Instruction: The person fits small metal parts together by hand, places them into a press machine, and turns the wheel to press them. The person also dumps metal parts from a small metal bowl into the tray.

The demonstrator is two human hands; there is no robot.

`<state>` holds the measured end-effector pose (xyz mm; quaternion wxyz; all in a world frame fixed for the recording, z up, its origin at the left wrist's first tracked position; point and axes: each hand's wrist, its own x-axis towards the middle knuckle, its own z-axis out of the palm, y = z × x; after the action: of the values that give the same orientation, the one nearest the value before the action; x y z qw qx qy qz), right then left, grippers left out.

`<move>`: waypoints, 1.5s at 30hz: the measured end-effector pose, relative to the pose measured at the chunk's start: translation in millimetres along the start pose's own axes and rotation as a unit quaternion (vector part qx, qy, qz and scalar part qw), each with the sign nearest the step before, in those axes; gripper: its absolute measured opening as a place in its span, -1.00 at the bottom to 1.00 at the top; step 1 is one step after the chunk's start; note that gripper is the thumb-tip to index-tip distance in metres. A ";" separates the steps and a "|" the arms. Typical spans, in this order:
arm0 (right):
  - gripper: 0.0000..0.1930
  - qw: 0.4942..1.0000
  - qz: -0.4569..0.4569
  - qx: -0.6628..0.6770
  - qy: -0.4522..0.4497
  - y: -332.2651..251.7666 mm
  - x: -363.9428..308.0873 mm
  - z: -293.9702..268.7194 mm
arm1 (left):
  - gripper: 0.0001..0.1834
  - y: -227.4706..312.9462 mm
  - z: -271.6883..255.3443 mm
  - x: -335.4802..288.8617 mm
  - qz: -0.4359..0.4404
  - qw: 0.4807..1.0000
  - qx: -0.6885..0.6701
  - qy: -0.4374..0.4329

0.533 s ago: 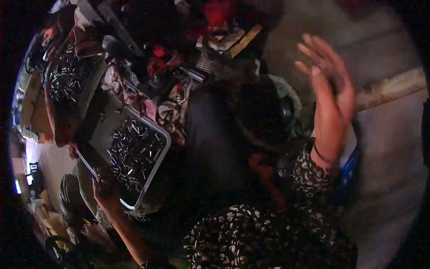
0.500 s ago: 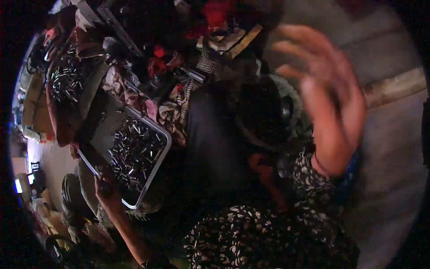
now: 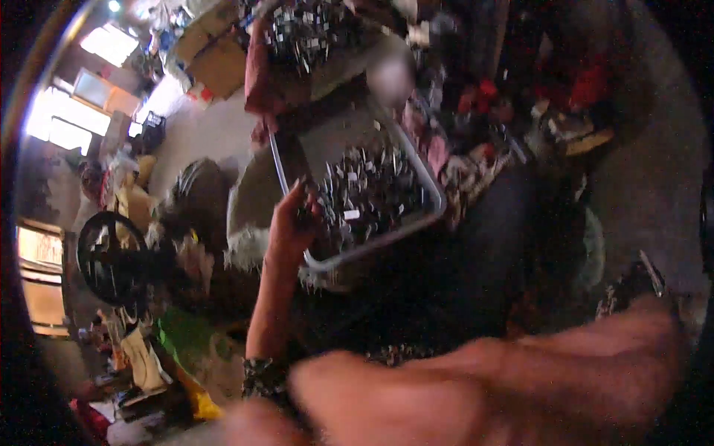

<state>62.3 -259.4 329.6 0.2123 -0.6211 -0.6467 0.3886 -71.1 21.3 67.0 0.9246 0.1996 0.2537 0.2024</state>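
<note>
A shallow tray with a pale rim (image 3: 437, 195) lies in front of me. Many small dark and shiny metal pieces (image 3: 364, 189) are heaped in it. At its left rim is my left hand (image 3: 292, 217), the fingers curled over the edge and partly lost in shadow. My right hand (image 3: 387, 398) looms large and blurred across the bottom, close to the camera and away from the tray. Motion smears its fingers, so I cannot make out their shape or whether they hold anything.
Beyond the tray, a reddish-brown sack (image 3: 256, 74) has more small metal pieces by it. Crumpled cloths (image 3: 465, 175) lie along the tray's right side. A round black fan-like object (image 3: 111, 256) stands at left. Cardboard boxes (image 3: 212, 56) are at the upper left.
The view has swung left, so the tray appears further right. My right hand, raised at the right before, is now low and near the camera. The left hand stays at the tray's rim.
</note>
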 end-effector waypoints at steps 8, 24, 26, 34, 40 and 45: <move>-0.89 0.977 -0.089 -0.070 0.179 120.5 65.5 40.1 | -0.80 23.2 36.8 25.7 0.129 0.986 0.103 0.038; -0.90 0.863 0.069 -0.244 0.438 365.5 337.6 22.6 | -0.73 23.8 10.6 181.2 0.319 0.545 0.770 0.096; -0.79 0.888 0.046 -0.046 0.456 374.6 343.1 25.5 | -0.75 16.9 13.1 192.1 0.305 0.428 0.846 0.090; -0.89 0.860 0.108 -0.360 0.344 346.7 389.5 16.0 | -0.81 6.7 -31.3 228.2 0.347 0.226 0.907 0.073; -0.91 0.837 0.004 -0.374 0.400 359.0 363.2 14.7 | -0.79 46.3 -2.6 193.3 0.235 0.595 0.763 0.096; -0.87 0.948 -0.078 -0.140 0.276 295.4 268.2 26.9 | -0.76 65.2 1.3 123.9 0.072 0.897 0.424 0.101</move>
<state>193.4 -27.9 31.1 0.3227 -0.6753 -0.6571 0.0898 9.7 134.5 50.7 0.7047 0.5691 0.3921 0.1603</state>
